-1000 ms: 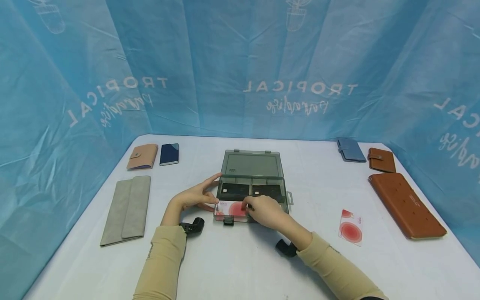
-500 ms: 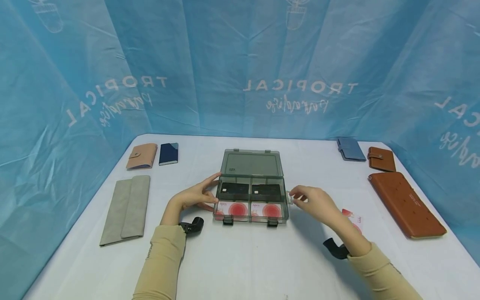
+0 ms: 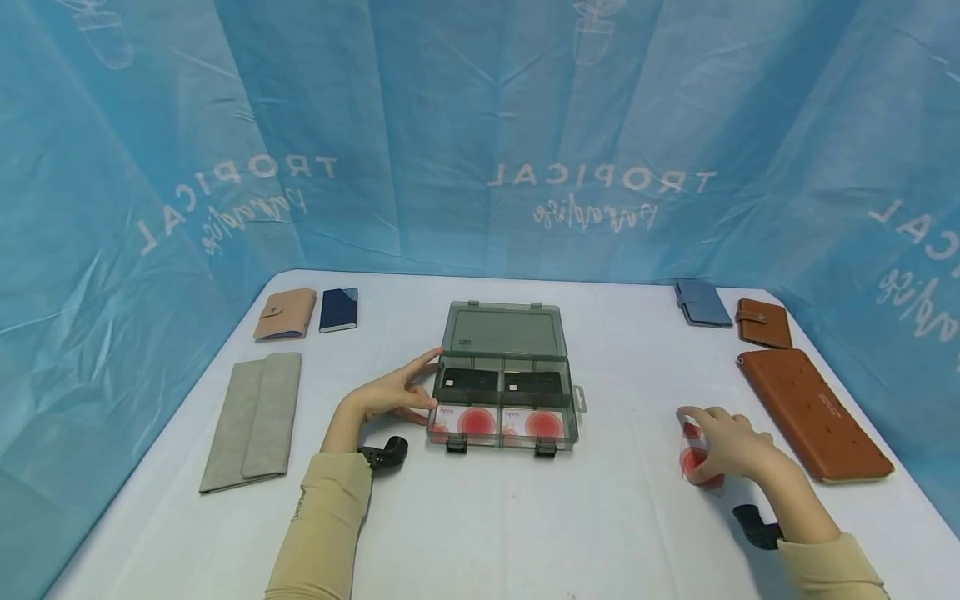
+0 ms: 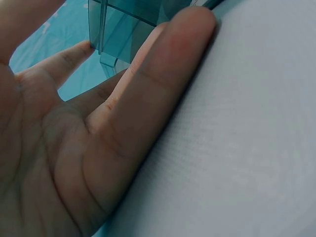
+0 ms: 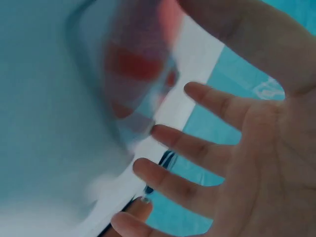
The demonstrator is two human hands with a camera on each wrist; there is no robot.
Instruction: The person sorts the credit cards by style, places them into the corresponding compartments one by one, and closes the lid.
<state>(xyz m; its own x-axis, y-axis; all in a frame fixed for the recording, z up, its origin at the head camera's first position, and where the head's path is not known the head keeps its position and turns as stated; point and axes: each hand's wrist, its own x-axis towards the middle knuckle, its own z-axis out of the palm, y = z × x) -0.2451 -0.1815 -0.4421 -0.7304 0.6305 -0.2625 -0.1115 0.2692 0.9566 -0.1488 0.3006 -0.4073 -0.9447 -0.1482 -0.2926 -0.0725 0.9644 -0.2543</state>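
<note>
A translucent grey-green plastic box with its hinged lid raised stands mid-table. Black cards lie in its two rear compartments, and white-and-red cards in the two front ones. Along the box's left side, my left hand rests with its fingers spread and fairly straight, fingertips right at the wall. My right hand reaches down over another red-and-white card on the table, thumb and fingers spread across it. In the right wrist view this card is blurred and close to the thumb.
At left lie a grey folder, a tan snap wallet and a navy card holder. At right are a blue wallet, a brown snap wallet and a long brown wallet. A blue curtain hangs behind.
My right hand has left the box's front right compartment, where a red-and-white card now shows, and moved right to the loose card. The left hand stays at the box.
</note>
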